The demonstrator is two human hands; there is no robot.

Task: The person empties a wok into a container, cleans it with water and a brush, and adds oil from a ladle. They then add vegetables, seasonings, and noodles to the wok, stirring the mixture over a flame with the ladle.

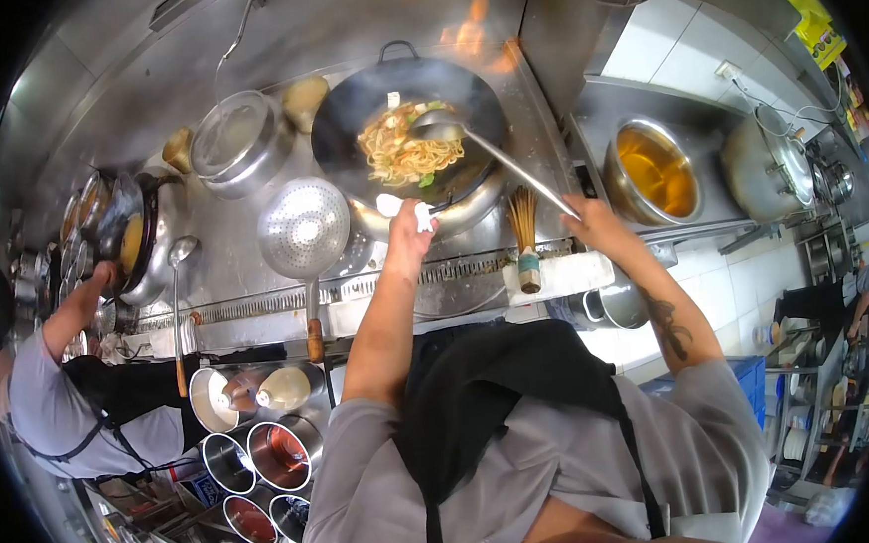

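A black wok [339, 130] sits on the burner, holding noodles [395, 154] mixed with green pieces and pale chunks. My left hand [412, 233] is closed at the wok's near side, gripping its handle through a folded white cloth [389, 206]. In my right hand [594, 224] is the end of a long metal ladle [507, 160], fingers wrapped around it. The ladle's bowl is over the noodles at the right of the heap. Flames [472, 32] rise behind the wok's far right edge.
Left of the wok lie a perforated strainer [304, 225] and a lidded pot [238, 144]. A bamboo brush [524, 228] stands near my right hand. Right is a metal pot of amber liquid [655, 173]. Seasoning containers [284, 452] are below left. A co-worker [94, 392] stands at far left.
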